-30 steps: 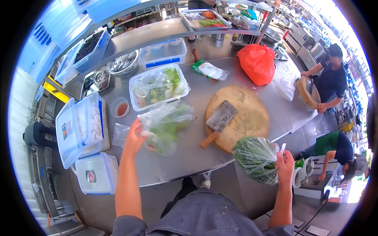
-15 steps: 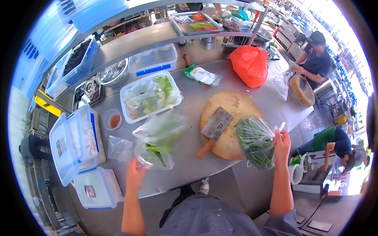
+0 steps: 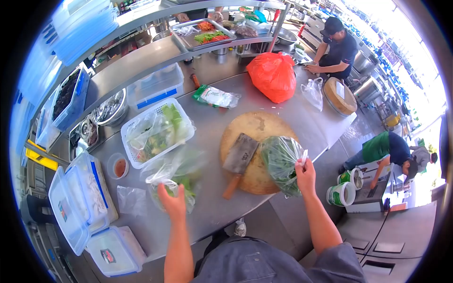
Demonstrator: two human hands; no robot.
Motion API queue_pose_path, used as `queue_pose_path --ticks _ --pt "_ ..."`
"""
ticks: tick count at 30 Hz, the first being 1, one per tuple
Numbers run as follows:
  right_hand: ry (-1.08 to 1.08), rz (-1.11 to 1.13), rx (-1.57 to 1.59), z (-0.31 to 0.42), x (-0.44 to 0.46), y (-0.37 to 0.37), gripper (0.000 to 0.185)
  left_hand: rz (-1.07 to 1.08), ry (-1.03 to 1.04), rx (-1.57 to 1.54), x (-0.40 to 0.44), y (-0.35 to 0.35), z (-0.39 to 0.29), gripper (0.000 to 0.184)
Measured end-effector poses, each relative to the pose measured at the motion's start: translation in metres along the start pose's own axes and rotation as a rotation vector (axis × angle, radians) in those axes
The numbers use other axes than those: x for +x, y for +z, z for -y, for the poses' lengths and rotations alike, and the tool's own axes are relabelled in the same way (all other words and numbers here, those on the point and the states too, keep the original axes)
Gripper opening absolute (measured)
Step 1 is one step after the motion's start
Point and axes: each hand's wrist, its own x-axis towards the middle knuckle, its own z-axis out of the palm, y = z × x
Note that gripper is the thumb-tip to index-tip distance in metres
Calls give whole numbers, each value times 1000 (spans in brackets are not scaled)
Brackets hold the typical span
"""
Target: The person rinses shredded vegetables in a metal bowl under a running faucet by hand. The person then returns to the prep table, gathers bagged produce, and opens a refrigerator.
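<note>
My right hand [image 3: 306, 175] grips the gathered neck of a clear plastic bag of dark leafy greens [image 3: 282, 162], held over the right edge of a round wooden chopping board [image 3: 257, 123]. On the board lies a cleaver [image 3: 241, 154], its wooden handle jutting over the near edge. At my left hand [image 3: 172, 198], thumb and fingers are spread at the near side of another clear plastic bag [image 3: 189, 194] with green leaves inside. This bag is blurred, and part of it is behind the hand. Just beyond stands a white basket [image 3: 188, 133] of bagged vegetables.
A red plastic bag [image 3: 271, 78] stands beyond the board. Lidded plastic boxes [image 3: 113, 252] and a small sauce tub [image 3: 118, 167] are at left. A shelf holds a metal tray [image 3: 188, 45]. A co-worker [image 3: 337, 49] stands at another board [image 3: 339, 96]; another person [image 3: 382, 148] bends at right.
The view has shifted. My left hand has moved right and away from me along the left bag, whose plastic has changed shape. My right hand still holds its bag by the neck.
</note>
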Motion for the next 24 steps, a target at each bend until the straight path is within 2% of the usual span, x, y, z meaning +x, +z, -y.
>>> queue_pose_path --ticks 1,2,4,5,7,8,9,11,13,15,16,17,19,21,24 --pt "10 12 -8 0 -2 3 13 82 -141 -101 16 0 9 49" --pt "-19 13 -1 6 -6 4 13 59 -162 -82 29 3 14 49" --pt "-59 49 -36 8 -7 3 13 -183 -366 -731 49 2 22 20" --pt "-97 33 -84 6 -6 2 13 -210 -374 -714 56 -6 27 20" --pt "-58 65 -51 1 -3 1 14 -148 -568 -1065 67 -21 21 12" --pt "-14 74 -30 -1 -3 0 14 -177 -597 -1103 67 -28 13 7" --pt "-14 82 -27 -1 -2 0 14 -185 -598 -1098 67 -30 20 7" --pt "-21 42 1 0 -2 1 15 -83 -445 -1014 65 -32 32 21" --pt "-20 77 -32 -6 -2 -4 19 -111 -412 -974 58 -38 18 23" --pt "-133 -81 -46 -7 -5 -2 32 -142 -379 -933 54 -43 17 26" --pt "-74 -93 -223 0 -11 -8 44 -164 -371 -877 52 -46 22 30" --pt "-78 -84 -224 1 -13 -8 44 -187 -364 -822 51 -49 27 34" --pt "-99 -224 -95 -1 -16 -8 47 -245 -338 -775 50 -55 34 34" --pt "-112 -203 -102 -9 -18 -11 48 -298 -312 -726 50 -63 38 34" --pt "-160 -289 -222 11 -24 -8 46 -258 -375 -674 52 -78 33 35"
